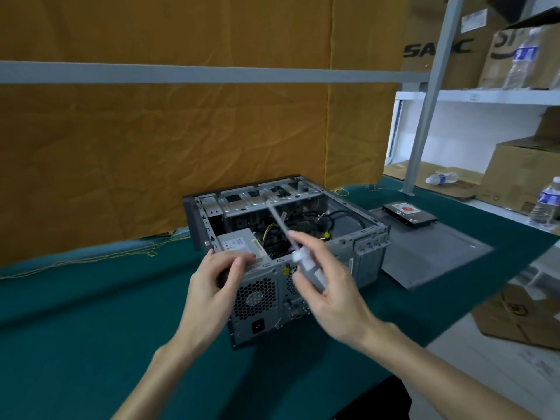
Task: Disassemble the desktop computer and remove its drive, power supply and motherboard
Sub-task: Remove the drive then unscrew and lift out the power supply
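Note:
The open desktop case (pixel 369 253) lies on its side on the green table, rear panel toward me. The grey power supply (pixel 239 242) sits in its near left corner, cables and the motherboard area behind it. My left hand (pixel 212 286) rests at the case's rear top edge beside the power supply, fingers curled with the thumb against them; what it holds is hidden. My right hand (pixel 330 286) grips a screwdriver (pixel 285 231) by its pale handle, shaft pointing up and away over the case. A removed drive (pixel 409 214) lies on the detached side panel (pixel 430 253) to the right.
An orange cloth hangs behind the table. A grey post (pixel 424 116) stands at the back right corner. White shelves on the right carry cardboard boxes and water bottles (pixel 545 203). Another box (pixel 521 319) sits on the floor at right.

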### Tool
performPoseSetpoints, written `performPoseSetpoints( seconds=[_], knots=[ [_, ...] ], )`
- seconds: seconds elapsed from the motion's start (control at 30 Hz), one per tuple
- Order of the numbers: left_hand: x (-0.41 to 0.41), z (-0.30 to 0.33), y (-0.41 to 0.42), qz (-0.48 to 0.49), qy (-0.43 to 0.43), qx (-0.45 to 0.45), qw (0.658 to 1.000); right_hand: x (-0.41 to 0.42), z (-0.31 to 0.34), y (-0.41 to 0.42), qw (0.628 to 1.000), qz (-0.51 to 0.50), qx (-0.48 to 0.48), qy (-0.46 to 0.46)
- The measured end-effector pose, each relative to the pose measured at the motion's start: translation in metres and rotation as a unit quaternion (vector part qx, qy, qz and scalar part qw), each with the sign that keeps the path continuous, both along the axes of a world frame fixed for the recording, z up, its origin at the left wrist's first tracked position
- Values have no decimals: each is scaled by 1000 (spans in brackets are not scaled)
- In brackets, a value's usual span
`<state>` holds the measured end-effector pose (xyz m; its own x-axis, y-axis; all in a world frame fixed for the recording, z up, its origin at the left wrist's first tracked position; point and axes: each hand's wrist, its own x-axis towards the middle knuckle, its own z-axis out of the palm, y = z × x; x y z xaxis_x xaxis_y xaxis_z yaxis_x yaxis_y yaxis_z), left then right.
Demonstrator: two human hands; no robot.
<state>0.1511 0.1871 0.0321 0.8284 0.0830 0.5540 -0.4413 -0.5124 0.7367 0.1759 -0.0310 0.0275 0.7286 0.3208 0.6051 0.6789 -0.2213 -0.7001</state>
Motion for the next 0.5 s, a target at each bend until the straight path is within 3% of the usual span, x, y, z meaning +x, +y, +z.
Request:
performPoseSetpoints(
  seconds=[0.07, 0.17, 0.3, 0.5],
  knots=[
    [-8, -6, -3, -18, -6, -62, 998, -23, -14, 9, 990, 61, 21, 125],
    [-16, -12, -7, -40, -8, -135, 990, -45, -28, 17, 967, 93, 45, 235],
    [-20, -17, -8, -6, -39, -97, 994, -58, -28, 22, 946, 116, 78, 293],
    [-29, -24, -4, -8, -12, -96, 995, -74, -19, 17, 932, 120, 50, 339]
  ],
)
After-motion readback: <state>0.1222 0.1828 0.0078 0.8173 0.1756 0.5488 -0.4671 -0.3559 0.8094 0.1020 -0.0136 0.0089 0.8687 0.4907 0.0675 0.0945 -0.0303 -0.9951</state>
